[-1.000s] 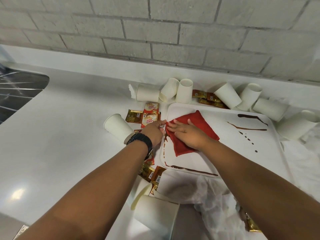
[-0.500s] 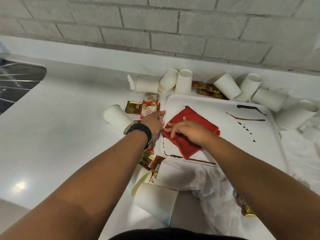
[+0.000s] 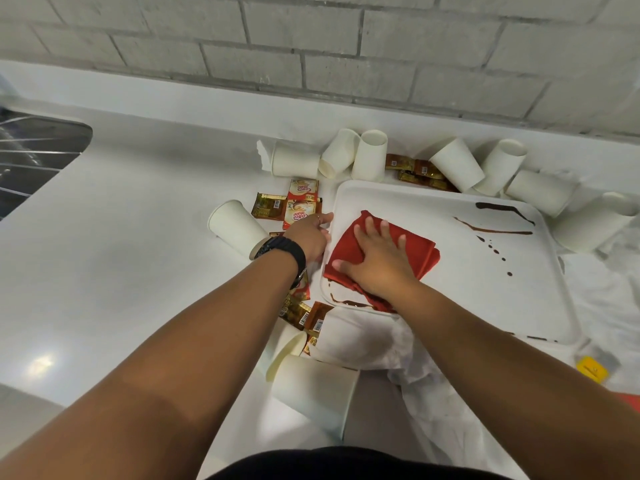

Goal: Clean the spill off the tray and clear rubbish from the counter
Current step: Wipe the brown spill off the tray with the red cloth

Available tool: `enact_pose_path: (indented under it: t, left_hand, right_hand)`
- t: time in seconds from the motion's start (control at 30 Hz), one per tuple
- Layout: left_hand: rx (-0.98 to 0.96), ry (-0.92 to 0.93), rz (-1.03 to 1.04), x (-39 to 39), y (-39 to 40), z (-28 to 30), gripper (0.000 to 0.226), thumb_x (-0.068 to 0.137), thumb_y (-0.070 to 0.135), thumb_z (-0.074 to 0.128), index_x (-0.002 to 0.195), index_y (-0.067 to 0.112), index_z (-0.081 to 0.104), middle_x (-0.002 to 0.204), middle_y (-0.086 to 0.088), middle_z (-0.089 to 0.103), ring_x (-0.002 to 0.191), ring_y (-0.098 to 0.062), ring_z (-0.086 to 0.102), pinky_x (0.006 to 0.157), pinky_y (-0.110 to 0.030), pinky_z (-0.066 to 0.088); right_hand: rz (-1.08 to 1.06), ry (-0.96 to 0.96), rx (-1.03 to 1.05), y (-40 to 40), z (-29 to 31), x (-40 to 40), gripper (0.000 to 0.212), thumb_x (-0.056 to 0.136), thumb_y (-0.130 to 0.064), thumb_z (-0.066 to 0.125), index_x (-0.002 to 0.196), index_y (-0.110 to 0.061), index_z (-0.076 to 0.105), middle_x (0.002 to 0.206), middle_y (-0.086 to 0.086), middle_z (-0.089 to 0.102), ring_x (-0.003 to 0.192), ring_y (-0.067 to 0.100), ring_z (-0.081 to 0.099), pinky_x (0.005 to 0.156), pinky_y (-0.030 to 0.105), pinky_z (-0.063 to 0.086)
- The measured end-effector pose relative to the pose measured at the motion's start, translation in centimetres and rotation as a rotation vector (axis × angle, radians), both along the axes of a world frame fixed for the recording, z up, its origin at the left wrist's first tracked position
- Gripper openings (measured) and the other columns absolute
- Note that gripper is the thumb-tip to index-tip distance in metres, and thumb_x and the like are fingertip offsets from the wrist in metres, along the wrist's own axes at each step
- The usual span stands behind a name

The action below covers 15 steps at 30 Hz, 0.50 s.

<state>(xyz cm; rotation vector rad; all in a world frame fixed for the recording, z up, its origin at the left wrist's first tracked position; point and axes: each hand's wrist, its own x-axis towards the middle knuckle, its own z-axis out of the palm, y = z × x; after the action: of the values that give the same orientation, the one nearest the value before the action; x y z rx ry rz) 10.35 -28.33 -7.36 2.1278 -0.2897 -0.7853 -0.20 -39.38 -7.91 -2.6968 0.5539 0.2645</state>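
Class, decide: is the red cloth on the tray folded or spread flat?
Folded: the red cloth shows layered edges at its right side.

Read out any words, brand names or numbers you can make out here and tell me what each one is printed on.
"Coffee mate": on the red and white sachet beside the tray, printed upside down from this view.
The second red and white sachet behind it: lettering too blurred to read.
Gold sachets: barcodes show, digits too small to read.
Yellow tag: dark mark, unreadable.
Paper cups: no print visible.
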Motion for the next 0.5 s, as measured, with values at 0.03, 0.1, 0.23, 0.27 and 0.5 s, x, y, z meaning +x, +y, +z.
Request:
enact_pose_path:
  t: [0.03,0.1,0.23,0.27,0.5]
  left_hand:
    - [-0.004,-0.005,0.000,0.0,0.0,0.0,0.054,0.091,0.003,0.048,0.139,0.028,0.045,0.128,-0.004,0.059,0.108,-0.023,0.060,0.093,-0.041,0.053]
    - [-0.022,-0.005,0.003,0.0,0.0,-0.1,0.053,0.091,0.004,0.050,0.138,0.028,0.046,0.130,-0.006,0.057,0.107,-0.024,0.060,0.092,-0.041,0.053]
    - [-0.031,0.006,0.015,0.1,0.1,-0.5,0.053,0.090,0.003,0.050,0.137,0.028,0.048,0.128,-0.007,0.058,0.107,-0.024,0.060,0.094,-0.041,0.052]
    - [-0.036,0.013,0.020,0.1,0.1,-0.6,0.053,0.090,0.002,0.049,0.137,0.028,0.048,0.128,-0.008,0.058,0.108,-0.025,0.060,0.095,-0.041,0.051]
    - [-0.007,-0.051,-0.008,0.3,0.1,-0.7,0.050,0.093,0.006,0.047,0.138,0.028,0.046,0.124,-0.004,0.058,0.103,-0.019,0.058,0.096,-0.035,0.049]
  right_hand:
    - [0.025,-0.007,-0.028,0.1,-0.3,0.1,0.077,0.091,-0.060,0.043,0.153,-0.025,0.014,0.162,-0.001,0.001,0.149,0.025,-0.006,0.116,0.052,-0.007]
    - [0.052,-0.060,0.045,-0.1,-0.4,0.2,0.059,0.097,-0.045,0.043,0.151,-0.028,0.023,0.162,-0.006,0.008,0.149,0.021,-0.003,0.118,0.049,-0.007]
    - [0.077,-0.152,0.252,-0.8,-0.3,-0.1,0.036,0.100,-0.025,0.045,0.134,-0.033,0.051,0.154,-0.010,0.032,0.148,0.022,0.010,0.119,0.042,0.001]
    - [0.071,-0.175,0.355,-1.2,0.1,-0.2,0.033,0.099,-0.021,0.048,0.128,-0.031,0.057,0.150,-0.009,0.040,0.147,0.018,0.019,0.119,0.039,0.000]
    - [0.190,-0.047,0.472,-1.3,1.2,-1.0,0.035,0.096,-0.028,0.054,0.127,-0.044,0.056,0.150,-0.010,0.040,0.148,0.022,0.013,0.121,0.045,0.004]
